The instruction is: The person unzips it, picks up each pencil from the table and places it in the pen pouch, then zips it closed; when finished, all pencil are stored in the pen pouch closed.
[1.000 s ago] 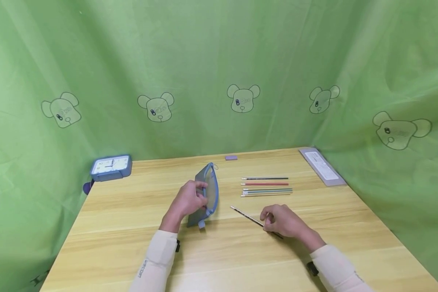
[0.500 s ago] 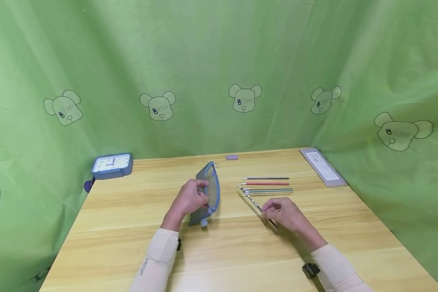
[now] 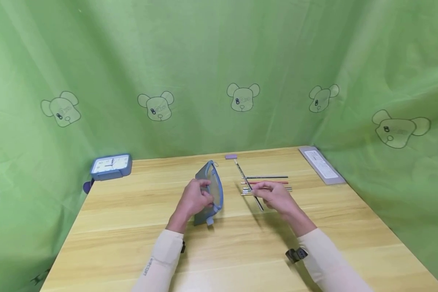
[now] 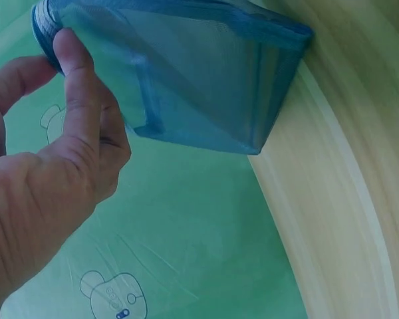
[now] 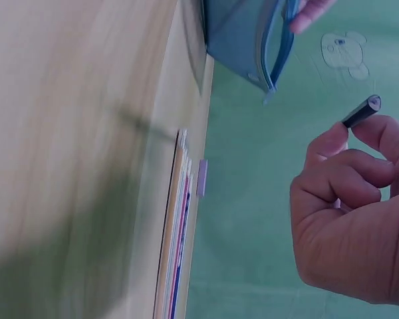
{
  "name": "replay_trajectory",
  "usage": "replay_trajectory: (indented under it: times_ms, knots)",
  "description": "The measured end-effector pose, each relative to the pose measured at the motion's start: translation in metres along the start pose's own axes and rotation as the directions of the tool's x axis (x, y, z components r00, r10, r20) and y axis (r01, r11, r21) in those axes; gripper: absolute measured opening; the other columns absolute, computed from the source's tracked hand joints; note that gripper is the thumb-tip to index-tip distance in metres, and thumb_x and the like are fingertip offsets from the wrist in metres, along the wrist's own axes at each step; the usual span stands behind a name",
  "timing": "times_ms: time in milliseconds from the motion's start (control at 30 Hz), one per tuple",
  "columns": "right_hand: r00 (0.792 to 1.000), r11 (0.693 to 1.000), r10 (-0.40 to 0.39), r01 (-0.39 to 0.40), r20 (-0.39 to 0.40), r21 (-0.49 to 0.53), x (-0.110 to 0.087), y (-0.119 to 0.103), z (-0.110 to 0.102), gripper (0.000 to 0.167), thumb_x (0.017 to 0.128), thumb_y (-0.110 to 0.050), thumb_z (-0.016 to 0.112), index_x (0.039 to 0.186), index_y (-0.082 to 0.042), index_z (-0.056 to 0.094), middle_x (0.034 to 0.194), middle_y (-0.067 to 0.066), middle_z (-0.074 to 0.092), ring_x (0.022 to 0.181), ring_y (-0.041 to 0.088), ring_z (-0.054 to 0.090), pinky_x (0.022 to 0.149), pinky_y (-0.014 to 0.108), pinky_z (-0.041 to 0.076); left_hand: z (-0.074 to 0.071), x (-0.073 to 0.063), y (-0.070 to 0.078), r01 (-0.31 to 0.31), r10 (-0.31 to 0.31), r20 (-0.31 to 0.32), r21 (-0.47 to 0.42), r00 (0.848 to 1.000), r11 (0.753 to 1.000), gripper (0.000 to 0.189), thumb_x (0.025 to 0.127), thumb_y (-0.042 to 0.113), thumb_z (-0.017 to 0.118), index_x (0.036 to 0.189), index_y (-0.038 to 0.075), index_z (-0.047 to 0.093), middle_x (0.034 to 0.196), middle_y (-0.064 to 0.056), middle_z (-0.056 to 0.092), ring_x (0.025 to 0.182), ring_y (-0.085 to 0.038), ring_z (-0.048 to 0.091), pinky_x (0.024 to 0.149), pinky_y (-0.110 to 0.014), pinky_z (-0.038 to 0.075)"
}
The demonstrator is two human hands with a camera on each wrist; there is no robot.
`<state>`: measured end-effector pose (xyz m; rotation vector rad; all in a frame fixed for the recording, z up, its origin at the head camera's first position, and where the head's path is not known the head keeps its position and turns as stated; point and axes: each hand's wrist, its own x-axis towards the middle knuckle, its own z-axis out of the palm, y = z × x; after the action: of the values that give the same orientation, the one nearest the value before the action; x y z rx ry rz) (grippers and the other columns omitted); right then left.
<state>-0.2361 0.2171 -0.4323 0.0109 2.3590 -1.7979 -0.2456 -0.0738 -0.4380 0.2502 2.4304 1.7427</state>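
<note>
My left hand [image 3: 196, 198] pinches the rim of a blue mesh zip pencil case [image 3: 216, 190], whose mouth gapes toward the right. In the left wrist view, thumb and finger grip the zipped edge of the see-through pencil case [image 4: 193, 73]. My right hand [image 3: 273, 195] pinches a dark patterned pencil [image 3: 245, 178] between thumb and fingers, lifted off the table and slanting up to the left. From the right wrist camera, the dark end of this pencil [image 5: 362, 111] pokes out past the fingertips. Behind the right hand lie several pencils [image 3: 265, 183] in a row, partly hidden by it.
A purple eraser [image 3: 231, 156] lies near the table's back edge. At the back left stands a blue clock [image 3: 111, 166]; a flat grey packet with a white label [image 3: 322, 165] lies at the back right. Green curtain [image 3: 200, 48] surrounds the wooden table [image 3: 138, 211].
The right hand has raised the patterned pencil off the table and carried it forward and left. The left hand and pencil case have shifted slightly right.
</note>
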Motion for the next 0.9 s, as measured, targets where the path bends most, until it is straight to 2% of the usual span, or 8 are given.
replay_trajectory:
  times_ms: [133,233,333,433,467,633,800,900]
  knots:
    - [0.998,0.999,0.033,-0.032,0.052,-0.036,0.008,-0.002,0.013,0.021,0.095,-0.016,0.076,0.111,-0.003,0.074,0.097,-0.003,0.068,0.054,0.002,0.033,0.049,0.016,0.028,0.004,0.001,-0.001,-0.01,0.01,-0.017,-0.007,1.0,1.0,0.065,0.086,-0.012,0.069,0.15,-0.008,0.055,0.113,-0.02,0.061,0.071,-0.013,0.064,0.072,-0.028,0.07]
    - [0.995,0.997,0.037,-0.031,0.089,-0.069,0.012,-0.003,0.021,0.022,0.094,-0.017,0.076,0.112,-0.004,0.075,0.115,0.002,0.069,0.053,0.002,0.033,0.048,0.016,0.028,0.008,0.0,-0.001,-0.026,0.025,-0.025,-0.014,0.999,1.0,0.066,0.086,-0.013,0.069,0.15,-0.008,0.055,0.128,-0.024,0.059,0.073,-0.013,0.065,0.072,-0.027,0.07]
    - [0.993,0.993,0.041,-0.029,0.109,-0.111,0.016,-0.005,0.029,0.023,0.093,-0.019,0.077,0.111,-0.004,0.076,0.094,-0.004,0.066,0.052,0.002,0.033,0.046,0.016,0.028,0.012,0.001,-0.001,-0.05,0.049,-0.024,-0.024,0.999,0.998,0.065,0.085,-0.013,0.069,0.149,-0.009,0.055,0.141,-0.029,0.051,0.075,-0.012,0.067,0.071,-0.025,0.07]
    - [0.993,0.988,0.048,-0.031,0.108,-0.154,0.021,-0.008,0.036,0.023,0.093,-0.021,0.078,0.11,-0.006,0.076,0.078,-0.011,0.057,0.052,0.002,0.032,0.046,0.017,0.029,0.016,0.001,0.0,-0.066,0.066,-0.019,-0.021,0.998,0.998,0.065,0.085,-0.013,0.07,0.148,-0.01,0.055,0.139,-0.031,0.051,0.075,-0.013,0.069,0.069,-0.025,0.069]
    - [0.994,0.986,0.052,-0.035,0.101,-0.164,0.022,-0.009,0.038,0.023,0.093,-0.022,0.078,0.11,-0.006,0.077,0.075,-0.012,0.055,0.052,0.003,0.032,0.046,0.017,0.029,0.017,0.0,0.001,-0.071,0.071,-0.016,-0.015,0.997,0.997,0.065,0.085,-0.013,0.07,0.148,-0.011,0.055,0.137,-0.031,0.052,0.075,-0.014,0.07,0.069,-0.025,0.069]
    - [0.998,0.975,0.042,-0.033,0.038,-0.218,0.033,-0.01,0.049,0.018,0.094,-0.021,0.076,0.106,-0.008,0.077,0.082,-0.008,0.061,0.056,0.005,0.036,0.049,0.018,0.03,0.026,-0.001,0.003,-0.077,0.077,0.005,-0.001,0.997,0.997,0.064,0.084,-0.012,0.07,0.147,-0.011,0.056,0.133,-0.028,0.054,0.075,-0.015,0.071,0.067,-0.026,0.069]
    - [0.998,0.948,-0.029,0.012,-0.049,-0.319,0.041,-0.009,0.06,0.015,0.091,-0.019,0.076,0.1,-0.007,0.077,0.112,0.008,0.074,0.089,0.017,0.058,0.071,0.024,0.042,0.032,-0.003,0.005,-0.068,0.069,0.022,-0.049,0.997,0.996,0.063,0.085,-0.012,0.071,0.146,-0.01,0.056,0.136,-0.027,0.05,0.077,-0.014,0.071,0.07,-0.026,0.07]
    - [0.993,0.925,-0.067,0.027,-0.095,-0.378,0.044,-0.01,0.066,0.013,0.09,-0.019,0.078,0.097,-0.009,0.077,0.107,0.012,0.078,0.092,0.022,0.066,0.073,0.025,0.048,0.034,-0.003,0.004,-0.054,0.055,0.01,-0.096,0.998,0.994,0.062,0.086,-0.011,0.072,0.146,-0.01,0.057,0.137,-0.027,0.05,0.076,-0.013,0.071,0.073,-0.029,0.071]
